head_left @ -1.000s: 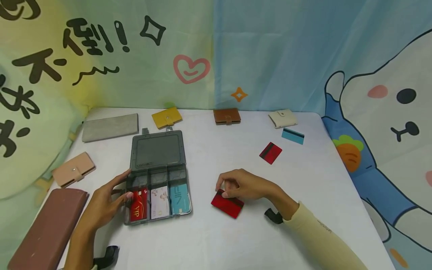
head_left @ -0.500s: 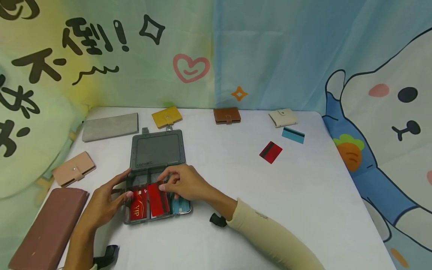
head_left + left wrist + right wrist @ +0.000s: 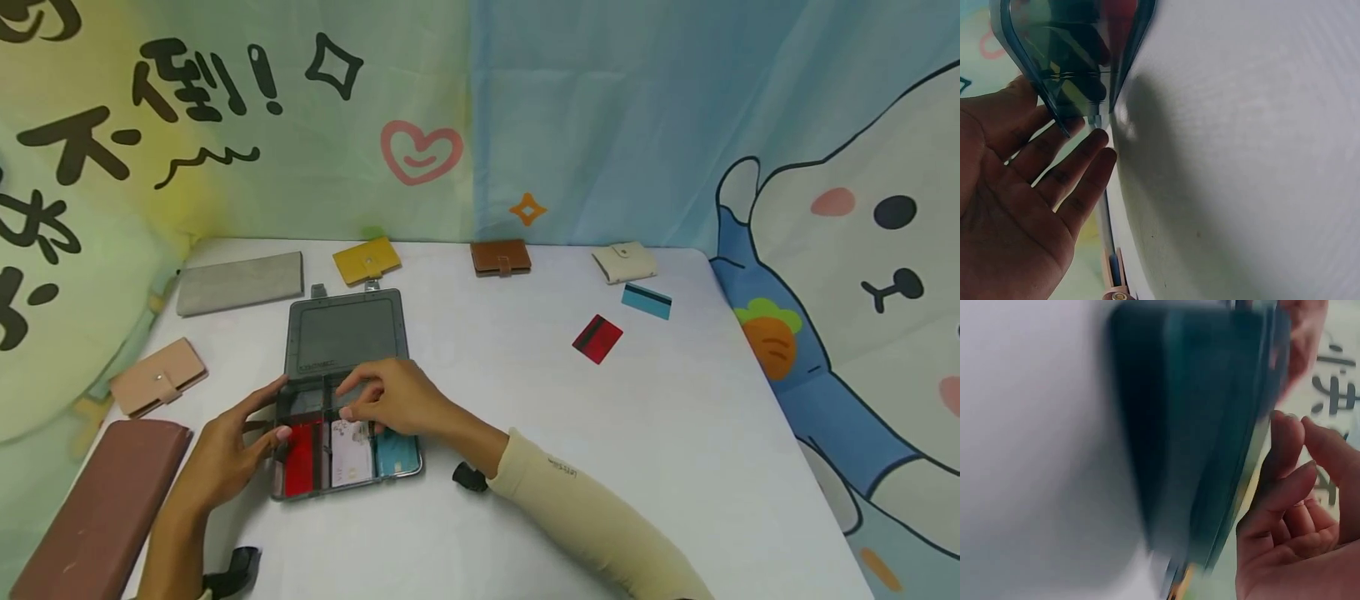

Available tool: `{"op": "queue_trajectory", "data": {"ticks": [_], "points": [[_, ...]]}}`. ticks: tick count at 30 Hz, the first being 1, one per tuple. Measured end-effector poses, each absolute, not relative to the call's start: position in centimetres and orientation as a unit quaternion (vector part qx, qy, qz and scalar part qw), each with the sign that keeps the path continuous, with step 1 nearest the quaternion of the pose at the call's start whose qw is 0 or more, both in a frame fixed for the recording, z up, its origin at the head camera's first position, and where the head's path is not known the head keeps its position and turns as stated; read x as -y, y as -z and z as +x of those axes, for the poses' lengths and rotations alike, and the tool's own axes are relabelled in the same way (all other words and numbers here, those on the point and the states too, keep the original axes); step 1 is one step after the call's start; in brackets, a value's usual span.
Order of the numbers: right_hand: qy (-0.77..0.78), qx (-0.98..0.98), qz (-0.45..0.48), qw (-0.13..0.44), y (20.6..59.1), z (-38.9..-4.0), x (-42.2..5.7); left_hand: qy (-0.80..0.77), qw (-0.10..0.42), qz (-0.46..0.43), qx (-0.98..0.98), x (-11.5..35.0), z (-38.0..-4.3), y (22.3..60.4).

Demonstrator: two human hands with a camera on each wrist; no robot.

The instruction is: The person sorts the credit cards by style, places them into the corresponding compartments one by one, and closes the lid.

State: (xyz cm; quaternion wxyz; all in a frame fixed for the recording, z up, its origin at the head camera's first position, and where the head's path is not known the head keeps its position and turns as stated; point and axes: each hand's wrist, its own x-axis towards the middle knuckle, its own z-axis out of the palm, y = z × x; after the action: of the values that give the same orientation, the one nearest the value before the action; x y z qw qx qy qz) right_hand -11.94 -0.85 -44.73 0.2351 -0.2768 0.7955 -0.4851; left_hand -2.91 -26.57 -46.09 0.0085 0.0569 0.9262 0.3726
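A smoky clear card case point(image 3: 345, 333) lies with its lid folded back, its divided tray facing the front. In the tray's left column sits a red card point(image 3: 300, 458) with its dark stripe up, in the middle a pale patterned card point(image 3: 351, 454), at right a blue card point(image 3: 397, 454). My left hand point(image 3: 228, 454) rests at the case's left side, thumb on the rim and index finger stretched toward the hinge. Over the middle and right columns hovers my right hand point(image 3: 393, 396), fingers loosely bent, nothing between thumb and fingertips.
A red card point(image 3: 597, 339) and a blue card point(image 3: 647, 301) lie at right. Along the back are a grey wallet point(image 3: 240, 283), yellow point(image 3: 367, 261), brown point(image 3: 501, 258) and cream point(image 3: 626, 262) card holders. At left are a pink holder point(image 3: 159, 377) and maroon wallet point(image 3: 101, 508).
My right hand has carried a striped red card from the table at right to the case and let it go in the left column, covering the VIP card. The left hand has stayed put.
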Motion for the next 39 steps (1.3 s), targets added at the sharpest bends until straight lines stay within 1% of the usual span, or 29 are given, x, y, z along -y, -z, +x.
{"op": "queue_trajectory", "data": {"ticks": [3, 7, 10, 14, 19, 23, 27, 32, 36, 39], "points": [[0.502, -0.789, -0.275, 0.223, 44.7, -13.3, -1.5, -0.369, 0.009, 0.053, -0.928, 26.6, -2.9, 46.0], [0.494, -0.812, -0.253, 0.177, 45.0, -15.8, -5.7, -0.365, 0.012, 0.047, -0.93, 26.7, -2.8, 46.0], [0.479, -0.84, -0.21, 0.143, 45.4, -17.6, -9.6, -0.367, 0.008, 0.051, -0.929, 26.8, -2.7, 46.0], [0.442, -0.878, -0.142, 0.113, 46.3, -19.6, -15.3, -0.373, 0.006, 0.057, -0.926, 26.9, -2.6, 46.0], [0.375, -0.918, -0.079, 0.097, 46.7, -21.5, -22.1, -0.374, 0.005, 0.06, -0.926, 26.9, -2.6, 46.0], [0.338, -0.935, -0.034, 0.098, 46.4, -21.9, -26.3, -0.375, 0.007, 0.06, -0.925, 26.9, -2.7, 46.0], [0.295, -0.949, 0.016, 0.108, 46.5, -21.6, -28.5, -0.376, 0.008, 0.06, -0.925, 26.9, -2.7, 46.0], [0.233, -0.964, 0.052, 0.116, 46.9, -21.0, -29.3, -0.374, 0.013, 0.057, -0.926, 26.8, -2.7, 46.0], [0.223, -0.966, 0.059, 0.118, 47.1, -20.8, -29.0, -0.371, 0.016, 0.054, -0.927, 26.8, -2.8, 46.0], [0.255, -0.959, 0.042, 0.119, 47.2, -20.7, -28.3, -0.371, 0.019, 0.053, -0.927, 26.8, -2.8, 46.0]]}}
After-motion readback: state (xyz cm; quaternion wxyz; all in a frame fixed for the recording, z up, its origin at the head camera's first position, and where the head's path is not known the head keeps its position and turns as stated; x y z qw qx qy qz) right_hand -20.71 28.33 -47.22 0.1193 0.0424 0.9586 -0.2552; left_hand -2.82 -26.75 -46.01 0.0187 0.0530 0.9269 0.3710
